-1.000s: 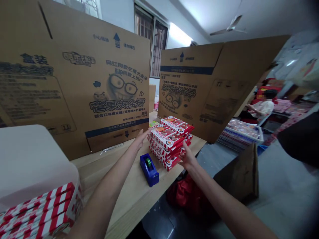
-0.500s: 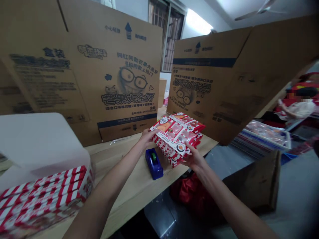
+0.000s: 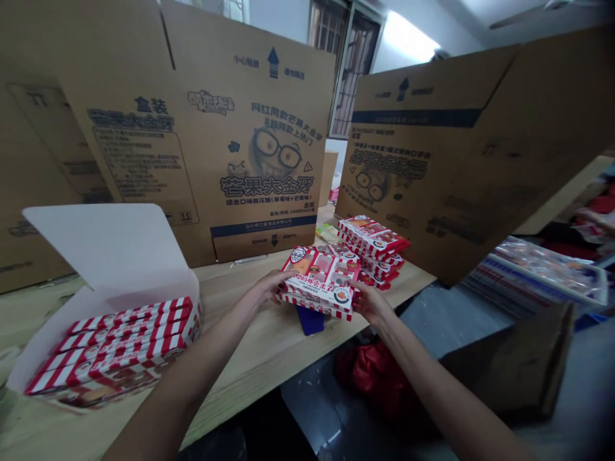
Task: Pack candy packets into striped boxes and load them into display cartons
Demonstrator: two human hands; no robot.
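Note:
Between my two hands is a small stack of red-and-white boxes (image 3: 319,275), held by its left and right ends. My left hand (image 3: 270,286) grips the left end, and my right hand (image 3: 369,302) grips the right end. Beneath the held boxes a blue tape dispenser (image 3: 311,321) shows in part. Just behind, to the right, stands a pile of similar boxes (image 3: 372,237) on the wooden table (image 3: 240,371). At the left, an open white carton (image 3: 110,237) contains a row of several red-and-white boxes (image 3: 120,346).
Two large cardboard boxes, one at the left (image 3: 269,83) and one at the right (image 3: 432,147), stand behind the table. A crate of wrapped items (image 3: 548,262) is at the right. A red bag (image 3: 372,371) and a brown cardboard piece (image 3: 514,358) lie beyond the front edge.
My hands have brought a few boxes toward me and over the tape dispenser, apart from the rear pile. The view has turned left, showing more of the white carton.

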